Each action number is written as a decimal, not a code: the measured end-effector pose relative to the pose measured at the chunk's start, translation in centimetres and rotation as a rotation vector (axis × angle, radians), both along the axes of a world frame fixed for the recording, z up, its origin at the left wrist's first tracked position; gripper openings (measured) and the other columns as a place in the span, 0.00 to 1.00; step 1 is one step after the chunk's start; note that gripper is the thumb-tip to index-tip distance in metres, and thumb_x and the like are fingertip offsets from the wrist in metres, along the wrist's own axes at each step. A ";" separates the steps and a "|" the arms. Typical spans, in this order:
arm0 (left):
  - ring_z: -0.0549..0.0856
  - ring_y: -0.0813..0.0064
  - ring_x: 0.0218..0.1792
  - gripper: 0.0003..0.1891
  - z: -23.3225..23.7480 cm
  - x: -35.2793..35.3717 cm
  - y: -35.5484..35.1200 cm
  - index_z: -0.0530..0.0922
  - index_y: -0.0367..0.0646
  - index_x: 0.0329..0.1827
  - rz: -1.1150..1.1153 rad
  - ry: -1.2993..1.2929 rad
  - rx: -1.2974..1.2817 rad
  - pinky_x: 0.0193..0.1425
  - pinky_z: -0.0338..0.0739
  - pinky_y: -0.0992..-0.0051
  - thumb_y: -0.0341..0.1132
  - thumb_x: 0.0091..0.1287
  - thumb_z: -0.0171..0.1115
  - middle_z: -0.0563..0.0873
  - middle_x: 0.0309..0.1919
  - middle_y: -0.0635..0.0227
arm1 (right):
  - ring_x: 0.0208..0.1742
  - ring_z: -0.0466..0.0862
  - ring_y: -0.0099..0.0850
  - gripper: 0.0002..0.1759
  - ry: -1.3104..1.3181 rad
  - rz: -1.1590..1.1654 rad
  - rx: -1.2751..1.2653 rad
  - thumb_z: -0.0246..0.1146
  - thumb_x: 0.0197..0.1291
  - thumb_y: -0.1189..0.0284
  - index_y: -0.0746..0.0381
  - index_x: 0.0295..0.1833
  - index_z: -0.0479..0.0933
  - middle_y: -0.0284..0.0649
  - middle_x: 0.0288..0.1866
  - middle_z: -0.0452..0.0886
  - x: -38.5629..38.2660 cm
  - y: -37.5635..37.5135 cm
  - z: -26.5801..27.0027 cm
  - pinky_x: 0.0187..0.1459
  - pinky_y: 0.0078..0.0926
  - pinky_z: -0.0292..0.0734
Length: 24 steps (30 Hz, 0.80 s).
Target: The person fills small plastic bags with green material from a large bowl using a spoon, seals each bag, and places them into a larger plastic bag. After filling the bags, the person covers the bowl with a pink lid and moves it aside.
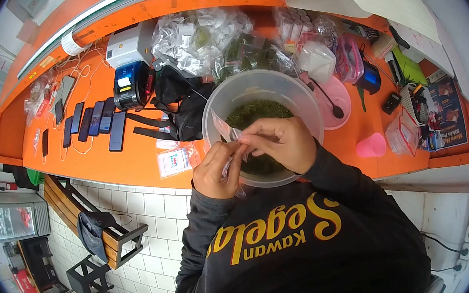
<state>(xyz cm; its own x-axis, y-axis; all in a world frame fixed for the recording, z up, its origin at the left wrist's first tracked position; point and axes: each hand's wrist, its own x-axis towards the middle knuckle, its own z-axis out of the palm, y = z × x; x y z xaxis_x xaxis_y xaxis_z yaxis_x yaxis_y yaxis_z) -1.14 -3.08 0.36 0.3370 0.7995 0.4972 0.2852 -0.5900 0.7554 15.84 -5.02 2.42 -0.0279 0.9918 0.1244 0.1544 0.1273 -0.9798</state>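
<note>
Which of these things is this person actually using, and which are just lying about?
In use: small plastic bag, held by left hand and right hand; clear tub; green leaves.
Lying about: phones, label printer, black pouch, pink cup, spoon.

Bright even light, sharp centre, strong fisheye warp, dark corners

One head-worn fisheye camera looks steeply down from close above the clear tub [304, 101], which sits mid-frame. The orange tabletop [132, 158] curves away beyond and to both sides of the tub. The wearer's black shirt [341, 267] fills the frame below it.
</note>
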 end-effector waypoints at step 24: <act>0.85 0.77 0.28 0.17 2.8 -4.5 2.0 0.79 0.37 0.53 -0.443 -0.077 -0.382 0.24 0.75 0.82 0.26 0.60 0.68 0.83 0.49 0.60 | 0.43 0.79 0.25 0.10 -0.905 0.502 0.678 0.63 0.53 0.70 0.55 0.43 0.80 0.24 0.50 0.79 2.0 0.6 4.7 0.32 0.21 0.79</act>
